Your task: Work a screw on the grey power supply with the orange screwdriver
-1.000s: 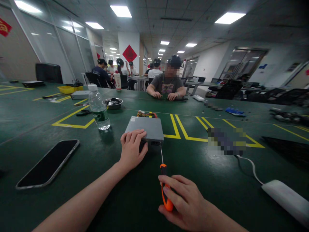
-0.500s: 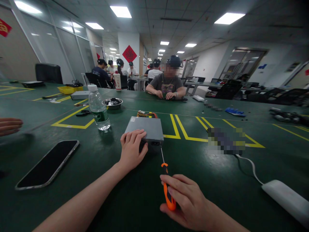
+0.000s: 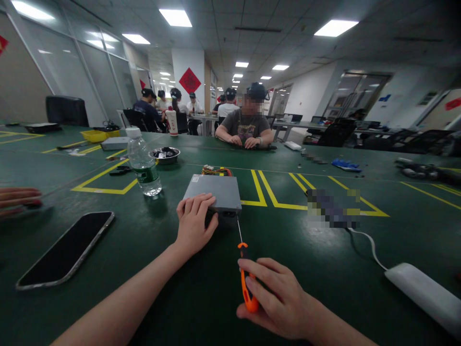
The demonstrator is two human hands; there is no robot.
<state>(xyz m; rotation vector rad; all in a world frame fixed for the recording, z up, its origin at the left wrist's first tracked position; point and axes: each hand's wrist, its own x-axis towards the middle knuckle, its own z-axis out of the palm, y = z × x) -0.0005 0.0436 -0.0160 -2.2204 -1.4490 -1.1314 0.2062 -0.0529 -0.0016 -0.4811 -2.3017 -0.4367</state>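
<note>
Far left edge: somebody else's hand (image 3: 16, 202) rests on the dark green worktop (image 3: 324, 269), just beyond a black slab smartphone (image 3: 65, 250) lying face up. A bit farther back stands a clear plastic water bottle (image 3: 142, 163).

Middle of the scene: the left hand (image 3: 194, 223) sits on the near left corner of the flat grey metal box (image 3: 219, 192), its grip loose, fingers laid over the top and thumb against the near face. The orange-handled screwdriver (image 3: 242, 259) has its tip at the box's near right corner, and the right hand (image 3: 273, 298) has its grip wrapped round the handle.

Tip, for what it's worth: keep the shaft dead in line with the screw, push in while turning, and lean on the box so it can't skate.

Versus a second ago, barely anything has changed. Both hands and the driver have stayed put, and the view has nudged over slightly. The stranger's hand on the left is new. Off right lies a white plastic power brick (image 3: 421, 293).
</note>
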